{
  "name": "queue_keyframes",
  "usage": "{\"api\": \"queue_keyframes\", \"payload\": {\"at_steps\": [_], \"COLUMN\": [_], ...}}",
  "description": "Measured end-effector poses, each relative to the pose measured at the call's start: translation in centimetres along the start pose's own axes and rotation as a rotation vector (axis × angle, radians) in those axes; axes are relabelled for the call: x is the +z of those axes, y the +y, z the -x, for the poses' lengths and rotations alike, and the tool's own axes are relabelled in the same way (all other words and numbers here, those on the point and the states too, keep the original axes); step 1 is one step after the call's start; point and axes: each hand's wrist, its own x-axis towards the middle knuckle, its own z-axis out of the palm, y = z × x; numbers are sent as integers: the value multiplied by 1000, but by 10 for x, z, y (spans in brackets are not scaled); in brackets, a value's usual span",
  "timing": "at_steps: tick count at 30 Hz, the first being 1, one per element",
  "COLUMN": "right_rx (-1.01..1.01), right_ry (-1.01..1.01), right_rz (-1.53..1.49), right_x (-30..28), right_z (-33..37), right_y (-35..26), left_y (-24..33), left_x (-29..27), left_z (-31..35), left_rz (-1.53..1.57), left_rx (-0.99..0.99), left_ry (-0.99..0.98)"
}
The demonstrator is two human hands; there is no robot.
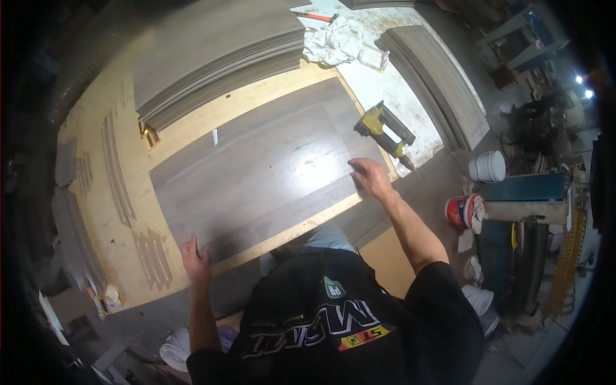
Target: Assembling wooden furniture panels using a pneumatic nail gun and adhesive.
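My left hand [196, 260], fingers parted, and curled right hand [371, 176] touch this grey rectangular wooden panel [256, 176], long axis slanting away rightward.

A panel [256, 167] near, stacked boards [218, 86] far, strips [117, 170] left and a nail gun [373, 122] right mark a woodworking shop.

The left hand [195, 258] and right hand [371, 178] touch a grey panel [250, 173] (nail gun [377, 124] nearby).
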Motion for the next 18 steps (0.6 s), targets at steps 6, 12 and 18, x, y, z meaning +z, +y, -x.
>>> {"api": "queue_keyframes", "payload": {"at_steps": [6,12,18], "right_rx": [100,102,211], "right_ry": [-87,119,-30], "right_rz": [-31,229,127], "right_x": [-30,-68,-67], "right_z": [-9,-35,-85], "right_y": [1,63,68], "left_y": [31,124,260], "left_x": [-5,64,158], "left_z": [-2,-17,-58], "left_rz": [-144,-351,-240], "left_rx": [-105,206,431], "left_ry": [-21,-45,-128]}}
